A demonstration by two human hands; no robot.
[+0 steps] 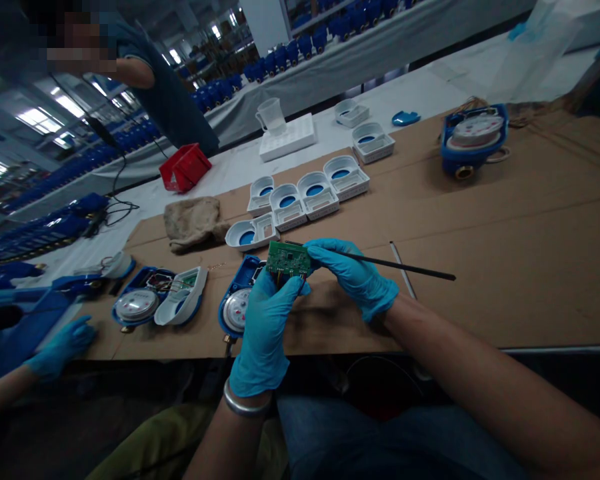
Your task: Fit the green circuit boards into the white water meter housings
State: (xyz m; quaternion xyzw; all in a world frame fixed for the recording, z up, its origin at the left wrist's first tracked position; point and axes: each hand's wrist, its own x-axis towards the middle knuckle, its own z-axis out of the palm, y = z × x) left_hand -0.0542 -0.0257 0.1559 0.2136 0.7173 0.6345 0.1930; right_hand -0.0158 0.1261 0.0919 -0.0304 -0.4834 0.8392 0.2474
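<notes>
In my gloved left hand (pixel 267 327) a green circuit board (pixel 289 259) is pinched at its lower edge, component side towards me, with a few wires below it. My right hand (pixel 353 273), also in a blue glove, grips a long thin black tool (pixel 415 268) whose back end sticks out to the right. The tool's working end is by the board's top edge, partly hidden by my fingers. Just behind my left hand sits an opened blue water meter (pixel 236 310) with a round silver dial, partly covered by the hand.
White plastic covers (pixel 321 193) with blue discs stand in rows beyond my hands. A brown cloth (pixel 193 223), a red bin (pixel 185 168) and another meter (pixel 473 137) lie around. At left is a co-worker's gloved hand (pixel 65 347) near an opened meter (pixel 137 303); a person (pixel 165 87) stands behind.
</notes>
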